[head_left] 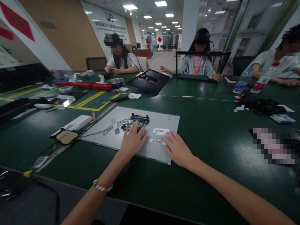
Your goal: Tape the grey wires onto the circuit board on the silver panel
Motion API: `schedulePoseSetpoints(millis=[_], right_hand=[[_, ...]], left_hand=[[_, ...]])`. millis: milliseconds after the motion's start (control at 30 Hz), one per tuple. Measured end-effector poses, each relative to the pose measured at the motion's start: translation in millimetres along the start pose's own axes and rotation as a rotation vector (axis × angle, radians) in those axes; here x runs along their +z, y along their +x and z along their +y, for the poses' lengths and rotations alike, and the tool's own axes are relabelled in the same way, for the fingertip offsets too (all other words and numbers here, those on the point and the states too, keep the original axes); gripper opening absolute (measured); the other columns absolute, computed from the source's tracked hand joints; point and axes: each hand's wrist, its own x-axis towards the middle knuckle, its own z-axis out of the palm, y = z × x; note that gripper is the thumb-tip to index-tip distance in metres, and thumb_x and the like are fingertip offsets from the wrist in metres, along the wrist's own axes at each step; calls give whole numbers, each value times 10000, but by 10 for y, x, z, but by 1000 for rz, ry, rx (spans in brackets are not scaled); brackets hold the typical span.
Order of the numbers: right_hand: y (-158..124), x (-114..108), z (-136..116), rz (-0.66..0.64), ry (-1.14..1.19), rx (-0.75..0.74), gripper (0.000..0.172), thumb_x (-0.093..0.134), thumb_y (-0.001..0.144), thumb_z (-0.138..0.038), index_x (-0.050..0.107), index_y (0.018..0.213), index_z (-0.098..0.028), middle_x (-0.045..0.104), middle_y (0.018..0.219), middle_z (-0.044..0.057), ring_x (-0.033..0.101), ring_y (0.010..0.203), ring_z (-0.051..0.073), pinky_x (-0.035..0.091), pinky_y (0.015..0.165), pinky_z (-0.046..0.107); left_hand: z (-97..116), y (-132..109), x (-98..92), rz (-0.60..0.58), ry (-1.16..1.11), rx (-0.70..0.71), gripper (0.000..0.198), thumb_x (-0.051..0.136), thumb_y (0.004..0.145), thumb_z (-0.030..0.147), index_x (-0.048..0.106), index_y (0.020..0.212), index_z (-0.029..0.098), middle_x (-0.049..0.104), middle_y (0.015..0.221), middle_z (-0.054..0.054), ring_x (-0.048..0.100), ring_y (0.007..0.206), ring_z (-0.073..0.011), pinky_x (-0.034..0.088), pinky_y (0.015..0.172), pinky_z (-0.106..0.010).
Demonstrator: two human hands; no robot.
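Observation:
A flat silver-grey panel, like the back of a display screen, lies on the green table in front of me. My left hand rests open at a green circuit board in a black frame, its fingertips over the near edge of the board. Thin grey cables run left from the board, under a bit of tape. My right hand lies open on the panel's right side, fingers spread beside a white label and a barcode strip. Neither hand grasps anything.
A white power bank with cables sits left of the panel. Beyond lies a black plastic housing. A person opposite holds a black frame. Two bottles stand at right, near black cloth-like items.

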Motion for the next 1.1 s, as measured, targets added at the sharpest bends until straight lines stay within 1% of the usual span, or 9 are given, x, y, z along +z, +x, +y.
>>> schedulePoseSetpoints(millis=[200, 300, 400, 500, 600, 700, 800, 933, 1100], right_hand=[[4, 33, 18, 16, -14, -2, 474, 348, 1000, -329, 485, 1421, -161, 389, 1527, 148, 257, 1444, 317, 247, 1164, 513], [4, 42, 24, 22, -10, -3, 463, 361, 995, -317, 501, 1407, -159, 397, 1523, 147, 262, 1442, 313, 247, 1165, 509], [0, 43, 31, 19, 2, -3, 471, 348, 1000, -333, 488, 1418, -167, 394, 1528, 132, 259, 1445, 307, 247, 1164, 516], [-2, 41, 37, 11, 8, 0, 479, 341, 1002, -344, 476, 1429, -173, 385, 1535, 126, 246, 1450, 303, 241, 1165, 519], [-3, 26, 34, 2, 9, 5, 481, 347, 1000, -348, 474, 1432, -180, 378, 1540, 126, 241, 1453, 301, 235, 1168, 518], [-6, -6, 22, -8, 12, 11, 484, 337, 1003, -351, 479, 1430, -172, 380, 1538, 130, 243, 1452, 303, 234, 1171, 508], [-5, -28, 10, -18, 11, 11, 493, 330, 1006, -358, 479, 1431, -159, 373, 1540, 142, 240, 1452, 312, 232, 1172, 503], [0, -19, 11, -14, 10, 12, 491, 326, 1008, -358, 471, 1436, -168, 368, 1544, 134, 235, 1454, 312, 235, 1169, 514], [3, -13, 23, -18, 16, 16, 481, 342, 1003, -351, 469, 1434, -180, 373, 1544, 119, 235, 1455, 306, 244, 1164, 525]], left_hand=[[-154, 42, 84, 26, -18, -3, 540, 412, 965, 458, 457, 1436, 198, 289, 1564, -163, 303, 1419, -352, 303, 1104, -503], [-183, 74, 46, 18, -40, 12, 546, 442, 950, 438, 448, 1442, 201, 345, 1531, -170, 340, 1395, -357, 321, 1088, -509], [-197, 134, -43, 31, -87, 3, 504, 437, 944, 350, 471, 1419, 184, 450, 1448, -173, 443, 1314, -339, 380, 1040, -496], [-202, 211, -117, 87, -124, 26, 411, 428, 927, 262, 582, 1295, 162, 533, 1354, -159, 495, 1245, -313, 403, 1019, -468], [-193, 284, -133, 94, -142, 131, 322, 469, 895, 232, 664, 1143, 172, 571, 1289, -134, 497, 1220, -295, 392, 1024, -453], [-163, 341, -119, 33, -121, 193, 261, 509, 870, 232, 684, 1058, 187, 605, 1225, -115, 516, 1178, -292, 403, 984, -451], [-115, 373, -123, -16, -53, 233, 255, 465, 874, 168, 689, 995, 161, 648, 1093, -131, 574, 1064, -288, 414, 917, -439], [-57, 378, -138, -8, 3, 292, 296, 390, 889, 93, 682, 872, 136, 661, 922, -141, 613, 910, -267, 400, 878, -425], [-79, 408, -128, 68, -76, 231, 287, 407, 911, 158, 683, 990, 142, 653, 1002, -128, 585, 976, -260, 410, 890, -399]])
